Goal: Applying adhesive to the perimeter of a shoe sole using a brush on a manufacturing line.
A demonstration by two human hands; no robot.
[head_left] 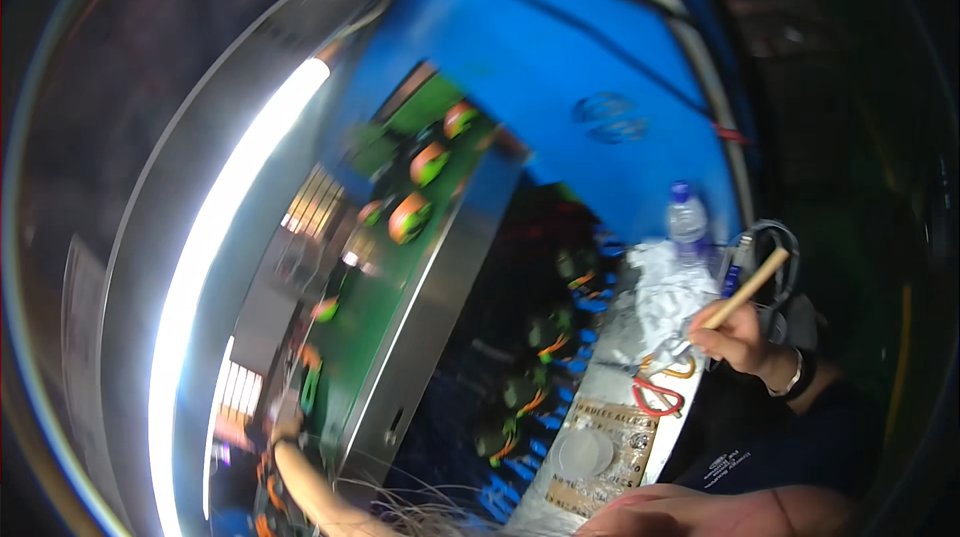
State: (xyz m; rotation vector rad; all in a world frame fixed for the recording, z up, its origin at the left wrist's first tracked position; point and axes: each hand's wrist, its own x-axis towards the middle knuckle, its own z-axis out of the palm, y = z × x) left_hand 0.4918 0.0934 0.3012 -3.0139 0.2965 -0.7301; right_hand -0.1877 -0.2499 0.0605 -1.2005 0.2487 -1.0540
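My right hand is closed around a wooden-handled brush, its light handle slanting up to the right and its head blurred. Below that hand, scissors with red and orange loops lie on a metal ledge, next to crumpled white wrapping. Far to the left, my left hand reaches to the near end of a green conveyor belt. Black, orange and green shoe parts are close to it. Blur hides its fingers and whatever they may touch.
Several orange and green shoes stand farther along the belt. More dark ones with orange laces sit beside blue pegs. A water bottle and a round translucent container rest on the ledge. A bright tube light hangs at left.
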